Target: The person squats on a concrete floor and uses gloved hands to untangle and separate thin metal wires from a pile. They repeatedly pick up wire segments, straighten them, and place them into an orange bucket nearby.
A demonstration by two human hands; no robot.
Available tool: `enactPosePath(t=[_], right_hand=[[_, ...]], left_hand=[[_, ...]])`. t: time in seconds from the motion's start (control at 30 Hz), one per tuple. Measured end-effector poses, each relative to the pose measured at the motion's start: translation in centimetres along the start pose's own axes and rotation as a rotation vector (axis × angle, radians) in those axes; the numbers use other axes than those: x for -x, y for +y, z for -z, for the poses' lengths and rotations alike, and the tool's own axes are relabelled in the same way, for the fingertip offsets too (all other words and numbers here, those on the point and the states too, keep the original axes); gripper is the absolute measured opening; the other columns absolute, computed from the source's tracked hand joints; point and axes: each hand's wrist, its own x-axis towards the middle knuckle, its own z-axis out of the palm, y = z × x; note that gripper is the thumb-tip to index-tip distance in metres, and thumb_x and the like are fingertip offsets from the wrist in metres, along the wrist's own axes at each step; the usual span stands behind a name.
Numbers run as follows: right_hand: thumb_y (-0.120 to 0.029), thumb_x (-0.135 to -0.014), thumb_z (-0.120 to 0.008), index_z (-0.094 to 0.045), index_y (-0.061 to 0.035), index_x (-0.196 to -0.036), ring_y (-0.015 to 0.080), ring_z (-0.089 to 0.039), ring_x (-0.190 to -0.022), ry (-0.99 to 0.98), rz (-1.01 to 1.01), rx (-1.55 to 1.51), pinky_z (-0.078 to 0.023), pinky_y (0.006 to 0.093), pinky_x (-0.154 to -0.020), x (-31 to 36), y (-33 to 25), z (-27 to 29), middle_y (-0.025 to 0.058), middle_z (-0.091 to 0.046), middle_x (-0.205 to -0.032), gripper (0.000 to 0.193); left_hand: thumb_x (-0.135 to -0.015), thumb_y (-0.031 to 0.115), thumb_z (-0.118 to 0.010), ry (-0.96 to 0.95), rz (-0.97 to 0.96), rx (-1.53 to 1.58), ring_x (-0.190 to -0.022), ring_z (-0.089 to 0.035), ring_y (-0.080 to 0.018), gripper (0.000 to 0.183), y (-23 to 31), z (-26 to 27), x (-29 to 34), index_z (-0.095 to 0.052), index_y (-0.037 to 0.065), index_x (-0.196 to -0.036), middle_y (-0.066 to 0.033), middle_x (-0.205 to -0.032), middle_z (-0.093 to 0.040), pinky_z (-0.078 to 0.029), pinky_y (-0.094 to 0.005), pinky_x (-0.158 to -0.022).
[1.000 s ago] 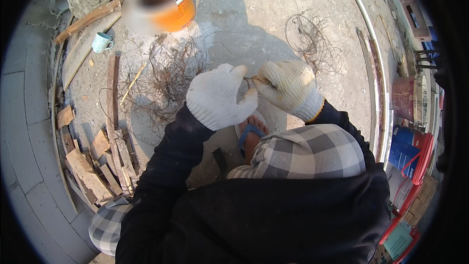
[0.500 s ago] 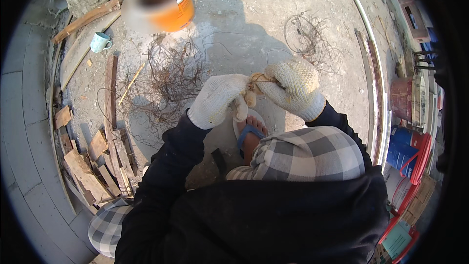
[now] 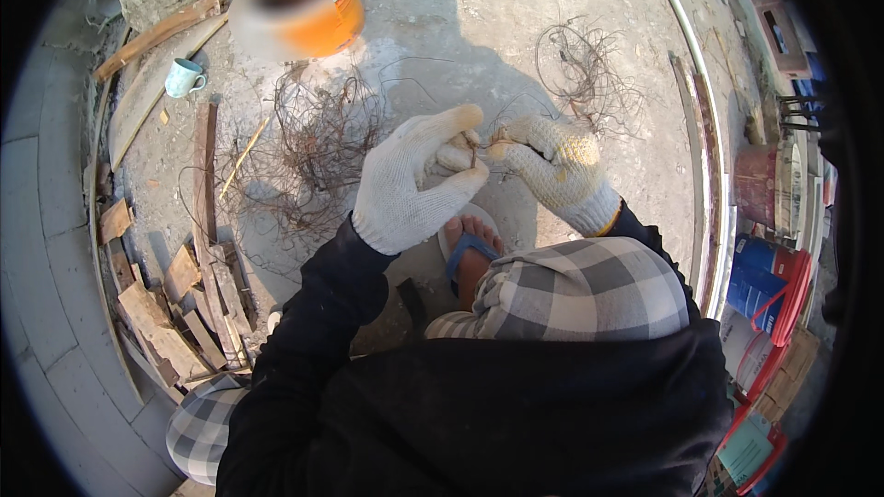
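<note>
Dusty concrete ground point(image 3: 516, 0), sunlit and crossed by the wearer's shadow, lies below in a round, wide view. Nearest are black sleeves point(image 3: 318, 299), a knee in checked trousers point(image 3: 589, 290) and a foot in a blue-strapped sandal point(image 3: 471, 253). Beyond the foot, two gloved hands almost meet around a thin brown strand point(image 3: 473, 155), probably wire. Half a second ago they were pressed together; now a narrow gap separates them and the left hand point(image 3: 414, 179) has spread its thumb and forefinger, so the strand shows, and its handling seems unfinished. Whether the left grip grasps it, I cannot tell; the right hand point(image 3: 562, 170) has its fingertips pinched together, apparently on the strand. Farther off, a rusty wire tangle point(image 3: 322, 133) sits left and a looser coil point(image 3: 589, 64) right, with shadowed ground between giving the hands room forward. Scrap wood point(image 3: 152, 327) bounds the left side, a long pale pipe point(image 3: 677, 5) the right. Far left stand a pale blue mug point(image 3: 184, 79) and an orange bucket point(image 3: 331, 26).
</note>
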Motion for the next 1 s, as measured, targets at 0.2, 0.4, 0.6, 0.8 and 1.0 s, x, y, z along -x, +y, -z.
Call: enactPosePath(t=[0.2, 0.4, 0.6, 0.8, 1.0], right_hand=[[-0.020, -0.090, -0.070, -0.073, -0.0084, -0.106, 0.0272, -0.071, -0.083, -0.003, -0.212, -0.162, -0.056, 0.0348, -0.072, -0.1, -0.2, -1.0, 0.0103, -0.071, -0.096, 0.020], [-0.023, -0.087, -0.074, -0.075, -0.0085, -0.100, 0.0256, -0.069, -0.076, -0.102, -0.056, 0.053, -0.054, 0.0339, -0.067, -1.0, -1.4, 1.9, 0.0099, -0.070, -0.087, 0.019], [-0.017, -0.089, -0.074, -0.074, -0.0074, -0.102, 0.0124, -0.065, -0.076, -0.061, -0.190, 0.017, -0.052, 0.0283, -0.067, -1.1, -0.5, 1.6, 0.0048, -0.072, -0.091, 0.016], [-0.019, -0.089, -0.075, -0.074, -0.0071, -0.102, 0.0130, -0.066, -0.078, -0.043, -0.192, -0.074, -0.053, 0.0287, -0.067, -0.5, -0.1, 1.5, 0.0053, -0.072, -0.096, 0.018], [-0.020, -0.085, -0.078, -0.075, -0.0098, -0.100, 0.0202, -0.070, -0.084, 0.072, -0.034, -0.124, -0.055, 0.0317, -0.074, 0.6, 0.2, 0.6, 0.0051, -0.073, -0.094, 0.019]], left_hand=[[-0.082, -0.006, -0.073, -0.099, 0.072, 0.056, -0.094, -0.065, -0.0102, 0.057, 0.0, 0.6, -0.2, -0.055, -0.003, -0.136, -0.0092, -0.112, -0.063, -0.052, -0.0235, -0.085], [-0.086, 0.001, -0.072, -0.115, 0.294, 0.343, -0.092, -0.067, -0.0118, 0.053, 0.1, 1.3, 0.0, -0.056, -0.003, -0.136, -0.0086, -0.110, -0.064, -0.054, -0.0222, -0.079], [-0.086, 0.002, -0.072, -0.140, 0.408, 0.371, -0.095, -0.069, -0.0146, 0.055, 0.0, 1.7, -0.1, -0.054, -0.005, -0.137, -0.0091, -0.109, -0.063, -0.055, -0.0233, -0.080], [-0.084, 0.001, -0.073, -0.063, 0.412, 0.343, -0.089, -0.067, -0.0121, 0.053, 0.0, 1.1, 0.1, -0.055, -0.002, -0.134, -0.0071, -0.104, -0.063, -0.054, -0.0227, -0.076], [-0.084, 0.001, -0.074, 0.050, 0.307, 0.207, -0.086, -0.064, -0.0098, 0.046, 0.3, 0.1, 0.0, -0.059, 0.001, -0.128, -0.0049, -0.100, -0.063, -0.054, -0.0230, -0.075]])
